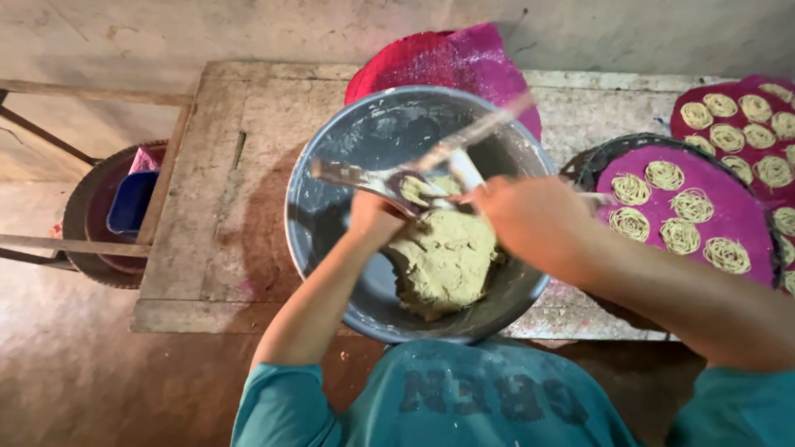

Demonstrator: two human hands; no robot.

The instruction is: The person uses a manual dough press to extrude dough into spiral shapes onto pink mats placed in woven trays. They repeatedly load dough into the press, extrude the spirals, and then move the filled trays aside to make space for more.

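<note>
A large grey metal bowl [331, 157] sits on a worn wooden table [224, 207] and holds a lump of pale yellowish dough [447, 261]. My left hand [373, 217] grips a metal press mould [364, 176] with a cup end partly filled with dough, held over the bowl. My right hand [530, 219] holds a flat metal spatula [476, 136] that points up and to the right, its lower end meeting the mould's cup. Both hands are above the dough lump.
Round trays [729, 207] lined with magenta cloth at the right carry several coiled noodle nests [679, 236]. A folded magenta and red cloth [447, 58] lies behind the bowl. At the left, a round basket [87, 215] holds a blue container [132, 203].
</note>
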